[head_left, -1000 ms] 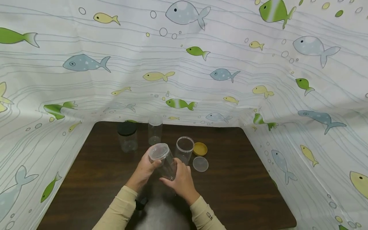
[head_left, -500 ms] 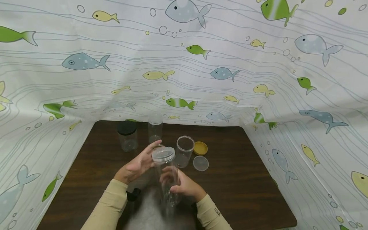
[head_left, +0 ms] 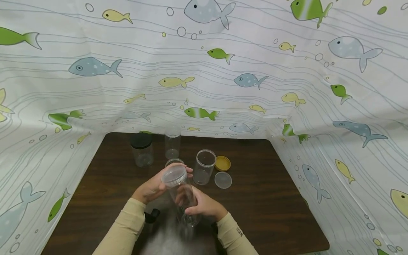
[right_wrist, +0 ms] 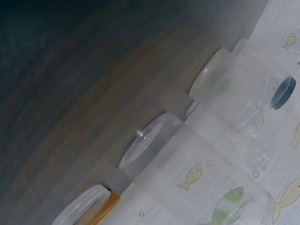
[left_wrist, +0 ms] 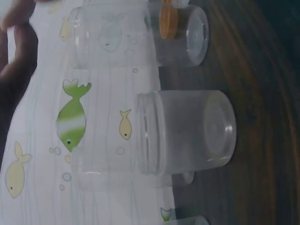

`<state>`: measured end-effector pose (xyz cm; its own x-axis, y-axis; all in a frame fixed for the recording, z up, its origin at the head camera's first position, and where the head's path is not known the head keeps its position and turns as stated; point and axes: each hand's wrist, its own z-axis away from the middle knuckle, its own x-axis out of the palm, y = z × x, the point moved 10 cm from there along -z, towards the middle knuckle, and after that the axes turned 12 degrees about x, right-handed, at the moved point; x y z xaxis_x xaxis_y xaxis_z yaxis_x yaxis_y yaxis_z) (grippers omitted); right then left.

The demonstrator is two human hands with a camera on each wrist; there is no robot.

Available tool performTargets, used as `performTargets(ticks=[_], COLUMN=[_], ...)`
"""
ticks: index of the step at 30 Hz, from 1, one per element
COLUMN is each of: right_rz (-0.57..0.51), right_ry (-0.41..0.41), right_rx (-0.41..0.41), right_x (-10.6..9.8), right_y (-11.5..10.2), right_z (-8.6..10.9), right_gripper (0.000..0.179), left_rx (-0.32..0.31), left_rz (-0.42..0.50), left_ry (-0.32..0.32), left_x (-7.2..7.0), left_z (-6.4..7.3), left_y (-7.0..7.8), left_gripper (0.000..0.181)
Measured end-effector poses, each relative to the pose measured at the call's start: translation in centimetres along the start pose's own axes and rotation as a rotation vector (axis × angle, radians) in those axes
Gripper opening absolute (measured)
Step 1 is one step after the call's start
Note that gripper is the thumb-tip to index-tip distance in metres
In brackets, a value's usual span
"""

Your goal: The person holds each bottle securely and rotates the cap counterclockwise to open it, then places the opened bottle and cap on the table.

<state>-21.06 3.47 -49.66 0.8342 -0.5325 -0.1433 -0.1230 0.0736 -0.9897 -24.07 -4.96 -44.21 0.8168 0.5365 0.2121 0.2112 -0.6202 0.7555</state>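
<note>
I hold a tall clear jar (head_left: 185, 198) tilted above the near part of the dark wooden table (head_left: 261, 198). My right hand (head_left: 204, 207) grips the jar's body from the right. My left hand (head_left: 153, 186) reaches in from the left, and its fingers curl round the jar's clear screw lid (head_left: 173, 175). The left wrist view shows a finger (left_wrist: 21, 51) at the top left and a lidless jar (left_wrist: 187, 136) standing on the table beyond it.
Behind the hands stand a black-lidded jar (head_left: 141, 150), a tall clear lidded jar (head_left: 172, 143), a small jar (head_left: 174, 162) and an open clear jar (head_left: 204, 166). A yellow lid (head_left: 222, 163) and a clear lid (head_left: 222, 180) lie right of them. Fish-print cloth (head_left: 318, 106) walls the table.
Half a second ago my left hand was open beside the lid; now its fingers are back round it. The jar's top has tipped a little to the left.
</note>
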Motion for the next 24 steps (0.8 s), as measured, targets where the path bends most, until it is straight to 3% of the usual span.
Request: performTargets(ticks=[3,5,11,14,18,24], right_rz=[0.135,0.267,0.849,1.036,1.078,1.026], right_ry=[0.171,0.324,0.851,1.028,1.122,1.061], right_rx=[0.052,0.095,0.186,0.159,0.099,0.135], right_x=[-1.2,-2.2,-3.7,-3.4,-2.9,-2.9], right_y=[0.2,0.2,-0.9,-1.8,-2.3,-1.3], right_z=[0.1,0.3,1.3,1.5,1.6,1.5], right_gripper=[0.075,0.076,0.087,0.092,0.092,0.089], left_rx=[0.001,-0.016,-0.141,-0.180,-0.196,-0.172], left_rz=[-0.065,-0.124,-0.302,-0.366,-0.378,-0.353], left_ry=[0.104,0.207,0.588,0.685,0.734,0.743], left_x=[-0.9,-1.8,-4.1,-4.5,-4.7,-5.4], left_z=[0.2,0.4,1.4,1.5,1.5,1.6], left_y=[-0.3,-0.7,-1.6,-1.6,-1.5,-0.6], left_gripper=[0.083,0.074,0.058,0.058,0.056,0.059])
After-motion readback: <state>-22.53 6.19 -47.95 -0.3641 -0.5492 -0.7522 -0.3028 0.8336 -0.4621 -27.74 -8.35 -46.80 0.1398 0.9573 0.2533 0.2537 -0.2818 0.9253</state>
